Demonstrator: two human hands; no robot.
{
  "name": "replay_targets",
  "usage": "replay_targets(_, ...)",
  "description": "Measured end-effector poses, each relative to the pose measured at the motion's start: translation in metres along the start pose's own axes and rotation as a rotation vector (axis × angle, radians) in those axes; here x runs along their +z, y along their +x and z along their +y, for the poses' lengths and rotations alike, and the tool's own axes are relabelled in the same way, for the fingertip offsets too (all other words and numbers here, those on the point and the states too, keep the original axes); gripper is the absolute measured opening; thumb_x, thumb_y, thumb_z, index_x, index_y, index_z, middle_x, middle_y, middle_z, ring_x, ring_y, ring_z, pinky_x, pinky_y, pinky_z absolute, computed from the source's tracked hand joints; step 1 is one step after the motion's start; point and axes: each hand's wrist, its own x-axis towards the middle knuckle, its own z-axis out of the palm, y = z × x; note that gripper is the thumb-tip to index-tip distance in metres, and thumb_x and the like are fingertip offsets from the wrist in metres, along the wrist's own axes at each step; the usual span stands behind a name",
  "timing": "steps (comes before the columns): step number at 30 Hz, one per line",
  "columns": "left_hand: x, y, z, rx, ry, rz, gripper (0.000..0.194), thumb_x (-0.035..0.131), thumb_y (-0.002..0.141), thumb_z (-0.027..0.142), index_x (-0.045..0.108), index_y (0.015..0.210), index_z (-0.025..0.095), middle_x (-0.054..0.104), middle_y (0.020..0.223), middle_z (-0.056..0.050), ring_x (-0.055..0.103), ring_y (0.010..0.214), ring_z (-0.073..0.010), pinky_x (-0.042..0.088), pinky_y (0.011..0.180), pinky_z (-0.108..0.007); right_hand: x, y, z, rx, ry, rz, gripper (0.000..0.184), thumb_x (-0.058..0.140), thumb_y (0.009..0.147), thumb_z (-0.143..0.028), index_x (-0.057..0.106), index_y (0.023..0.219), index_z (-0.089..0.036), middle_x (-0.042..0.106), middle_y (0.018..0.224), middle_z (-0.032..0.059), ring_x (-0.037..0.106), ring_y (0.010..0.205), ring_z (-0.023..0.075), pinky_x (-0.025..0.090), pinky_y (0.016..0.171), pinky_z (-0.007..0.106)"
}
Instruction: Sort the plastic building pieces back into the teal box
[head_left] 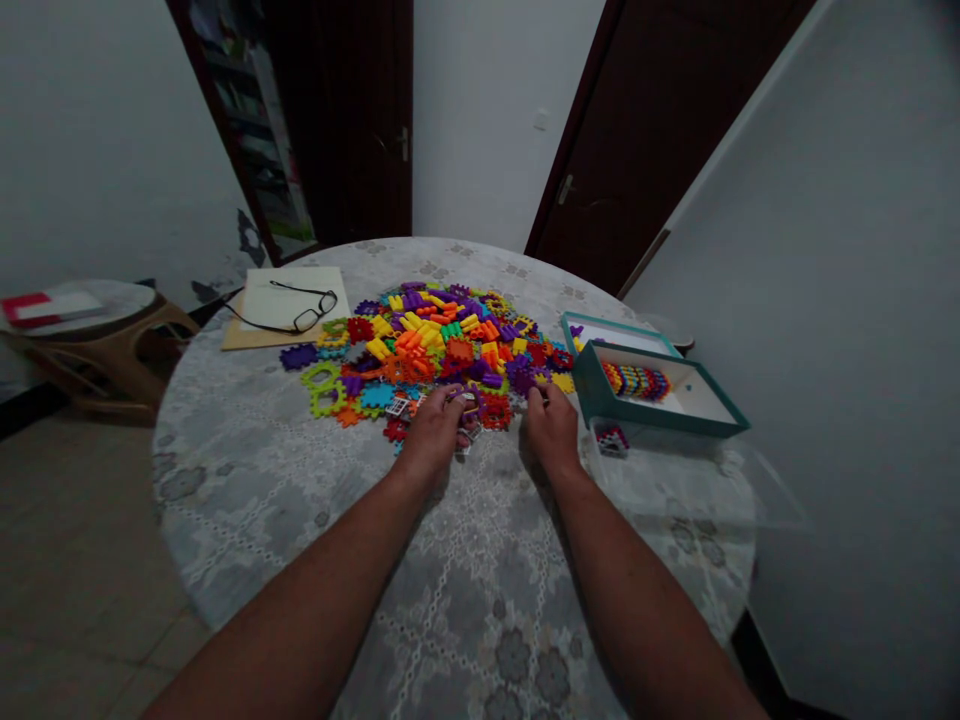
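Observation:
A heap of colourful plastic gear pieces and short connector tubes [431, 335] lies in the middle of the round table. At its near edge, my left hand [433, 428] is closed on a purple gear [472, 402], thumb and fingers around its rim. White lattice-like pieces [400, 404] show beside and under that hand. My right hand [552, 425] is closed at the heap's right edge, near a yellow gear [562, 382] and dark purple gears [520, 377]. Its fingertips are pinched together, and what they hold is too dark and small to make out.
A teal box [660, 388] with rows of coloured pieces stands right of my right hand, its lid [622, 333] behind. Before it sits a small clear container [611, 438]. Glasses [306, 319] rest on papers [251, 335] at the back left. A patterned cloth [465, 580] covers the table.

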Motion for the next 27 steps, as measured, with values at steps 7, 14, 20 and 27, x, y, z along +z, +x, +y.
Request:
replay_targets(7, 0.0011, 0.0028, -0.0048, -0.013, 0.037, -0.005, 0.040, 0.063, 0.100, 0.037, 0.070, 0.134, 0.018, 0.080, 0.115, -0.013, 0.076, 0.082, -0.0207, 0.053, 0.050, -0.024, -0.0051, 0.0003, -0.0063, 0.098, 0.125, 0.075, 0.035, 0.050, 0.101, -0.046, 0.075, 0.106, -0.022, 0.080, 0.101, 0.0107, 0.072, 0.096, 0.0280, 0.054, 0.089, 0.038)
replay_targets(14, 0.0015, 0.0018, -0.0031, -0.015, 0.057, 0.006, 0.041, 0.063, 0.099, 0.039, 0.071, 0.134, 0.019, 0.081, 0.116, -0.012, 0.077, 0.082, -0.0209, 0.053, 0.051, -0.024, -0.0020, 0.0000, -0.0036, 0.266, 0.261, -0.092, 0.034, 0.049, 0.102, -0.048, 0.067, 0.116, -0.023, 0.069, 0.066, -0.0014, 0.068, 0.058, 0.0240, 0.052, 0.061, 0.033)
replay_targets(20, 0.0025, 0.0005, -0.0001, -0.022, 0.066, 0.001, 0.041, 0.062, 0.100, 0.037, 0.070, 0.135, 0.018, 0.082, 0.116, -0.012, 0.076, 0.081, -0.0199, 0.053, 0.052, -0.024, 0.0008, -0.0021, 0.0004, 0.247, 0.201, -0.140, 0.039, 0.045, 0.107, -0.049, 0.063, 0.129, -0.023, 0.069, 0.060, -0.0026, 0.070, 0.055, 0.0259, 0.051, 0.062, 0.034)
replay_targets(27, 0.0025, 0.0007, 0.0001, -0.038, 0.020, -0.005, 0.041, 0.064, 0.099, 0.036, 0.070, 0.137, 0.019, 0.082, 0.114, -0.011, 0.074, 0.074, -0.0173, 0.052, 0.050, -0.023, 0.0027, -0.0045, 0.0013, 0.043, 0.053, -0.168, 0.029, 0.062, 0.094, -0.040, 0.069, 0.118, -0.024, 0.081, 0.091, 0.0063, 0.074, 0.084, 0.0276, 0.053, 0.078, 0.035)
